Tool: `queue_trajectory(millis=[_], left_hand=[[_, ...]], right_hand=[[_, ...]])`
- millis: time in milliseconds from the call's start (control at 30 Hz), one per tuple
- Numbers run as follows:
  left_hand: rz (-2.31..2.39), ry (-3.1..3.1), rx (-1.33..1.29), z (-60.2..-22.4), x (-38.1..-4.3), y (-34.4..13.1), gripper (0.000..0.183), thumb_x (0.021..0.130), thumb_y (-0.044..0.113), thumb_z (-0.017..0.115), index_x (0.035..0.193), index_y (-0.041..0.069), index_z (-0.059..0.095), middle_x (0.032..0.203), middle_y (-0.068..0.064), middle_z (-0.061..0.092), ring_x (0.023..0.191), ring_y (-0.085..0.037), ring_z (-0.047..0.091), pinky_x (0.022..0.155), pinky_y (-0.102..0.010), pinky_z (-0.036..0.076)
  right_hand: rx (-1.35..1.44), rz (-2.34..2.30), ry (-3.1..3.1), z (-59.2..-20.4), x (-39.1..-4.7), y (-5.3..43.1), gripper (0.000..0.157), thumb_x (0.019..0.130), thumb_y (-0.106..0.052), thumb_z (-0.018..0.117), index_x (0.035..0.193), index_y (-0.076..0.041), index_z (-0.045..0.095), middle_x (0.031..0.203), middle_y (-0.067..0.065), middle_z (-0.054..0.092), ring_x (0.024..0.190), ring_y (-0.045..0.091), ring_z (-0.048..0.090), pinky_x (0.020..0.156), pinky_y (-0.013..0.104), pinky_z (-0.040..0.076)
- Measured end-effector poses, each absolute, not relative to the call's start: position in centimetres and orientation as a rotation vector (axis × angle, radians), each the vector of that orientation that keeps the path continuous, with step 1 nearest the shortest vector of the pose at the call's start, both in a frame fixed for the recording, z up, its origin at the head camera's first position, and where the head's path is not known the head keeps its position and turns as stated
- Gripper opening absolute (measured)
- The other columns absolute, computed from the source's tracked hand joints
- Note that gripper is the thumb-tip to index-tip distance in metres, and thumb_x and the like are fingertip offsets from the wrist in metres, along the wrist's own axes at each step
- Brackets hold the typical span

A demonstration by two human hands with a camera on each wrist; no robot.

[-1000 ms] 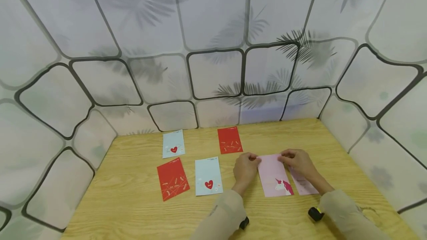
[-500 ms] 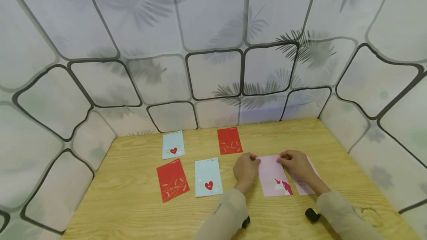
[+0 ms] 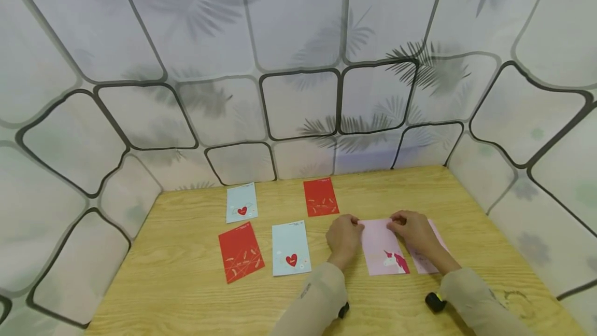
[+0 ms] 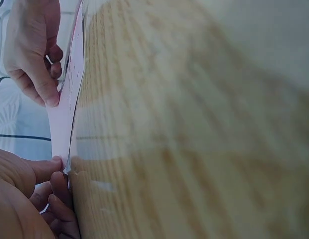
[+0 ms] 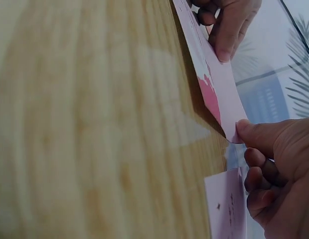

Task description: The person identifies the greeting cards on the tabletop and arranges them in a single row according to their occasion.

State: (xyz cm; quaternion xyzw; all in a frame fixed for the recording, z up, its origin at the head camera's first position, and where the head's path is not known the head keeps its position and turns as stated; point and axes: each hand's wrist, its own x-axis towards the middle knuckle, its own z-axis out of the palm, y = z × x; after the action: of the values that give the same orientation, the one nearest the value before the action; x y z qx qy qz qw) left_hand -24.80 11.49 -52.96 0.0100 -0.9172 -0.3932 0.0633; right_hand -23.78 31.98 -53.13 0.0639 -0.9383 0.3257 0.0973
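A pink card with a white and magenta unicorn (image 3: 383, 248) lies between both hands at the right of the table. My left hand (image 3: 343, 240) pinches its upper left corner between thumb and fingers. At the upper right corner, my right hand (image 3: 415, 229) pinches the same card. In the right wrist view the unicorn card (image 5: 227, 94) tilts, its edge by the thumb raised off the wood. A second pink card (image 3: 423, 263) with small print lies under the right hand and forearm, which hide much of it.
Left of the hands lie a pale blue heart card (image 3: 290, 242) and a red card (image 3: 241, 253). Behind them are another pale blue heart card (image 3: 241, 198) and another red card (image 3: 322, 198). A patterned cloth wall (image 3: 303, 108) borders the wooden table (image 3: 177, 294).
My right hand has shifted slightly left with the unicorn card. The upper right edge of the second pink card now shows beside the hand. Both hands keep their pinch.
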Motion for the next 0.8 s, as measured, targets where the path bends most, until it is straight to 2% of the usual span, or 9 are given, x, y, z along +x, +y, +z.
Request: queue_trajectory(millis=[433,800], left_hand=[[-1.192,-2.808,-0.004,-52.79,-24.75,11.48,0.006,0.088,0.018,0.083,0.093,0.015,0.08,0.078,0.008,0.07,0.07,-0.011,0.065,0.063,-0.033,0.051],[-1.158,-2.82,-0.009,-52.93,-24.9,11.6,0.01,0.087,0.018,0.084,0.092,0.013,0.076,0.078,0.006,0.068,0.071,-0.014,0.064,0.065,-0.034,0.052]], right_hand=[[0.181,0.927,-2.787,-53.47,-23.67,31.95,0.02,0.091,-0.016,0.08,0.102,0.0,0.075,0.085,0.003,0.069,0.073,0.014,0.056,0.064,0.031,0.049],[0.171,0.936,-2.793,-53.53,-23.69,31.86,0.025,0.092,-0.017,0.079,0.107,0.002,0.075,0.084,0.002,0.069,0.072,0.014,0.057,0.065,0.031,0.05]])
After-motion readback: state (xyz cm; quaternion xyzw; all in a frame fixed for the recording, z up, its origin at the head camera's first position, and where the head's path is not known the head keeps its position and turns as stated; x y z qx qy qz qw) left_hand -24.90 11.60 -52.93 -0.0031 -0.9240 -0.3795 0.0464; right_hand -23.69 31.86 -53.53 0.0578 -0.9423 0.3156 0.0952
